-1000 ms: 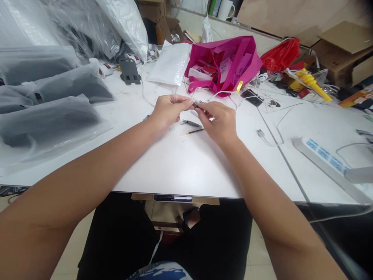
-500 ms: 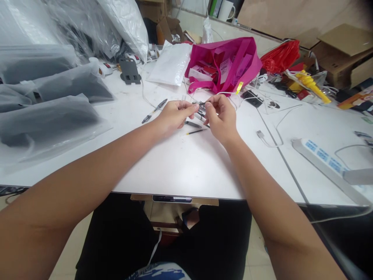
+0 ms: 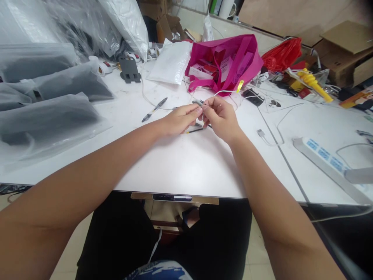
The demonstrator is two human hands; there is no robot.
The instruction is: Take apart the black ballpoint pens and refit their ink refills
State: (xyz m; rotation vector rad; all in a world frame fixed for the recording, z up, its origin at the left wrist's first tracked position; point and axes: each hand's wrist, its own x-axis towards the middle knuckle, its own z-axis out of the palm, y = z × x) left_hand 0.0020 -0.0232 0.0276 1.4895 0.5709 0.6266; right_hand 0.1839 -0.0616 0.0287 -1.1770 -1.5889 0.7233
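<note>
Over the table, my left hand [image 3: 182, 119] and my right hand [image 3: 220, 116] meet at the fingertips, both closed in a pinch. A slim pen part [image 3: 198, 102], greyish and partly see-through, shows at the fingertips; my fingers hide most of it. Just under the hands lies a thin ink refill [image 3: 194, 130] with a yellow end, its right end covered by my right hand. More dark pen pieces lie behind and below the fingers, mostly hidden. A clear and black pen [image 3: 155, 109] rests on the table left of my left hand.
Frosted bags [image 3: 49, 124] with dark contents line the left side. Behind the hands stand a black phone stand [image 3: 129, 70], a white padded mailer [image 3: 170, 62] and a magenta tote bag [image 3: 195, 54] holding boxes. A power strip [image 3: 323, 155] and a white USB cable [image 3: 262, 134] lie right.
My hands have come closer together, and the fingertips now meet. The dark piece seen between them is now mostly covered, and a greyish part shows at the fingertips.
</note>
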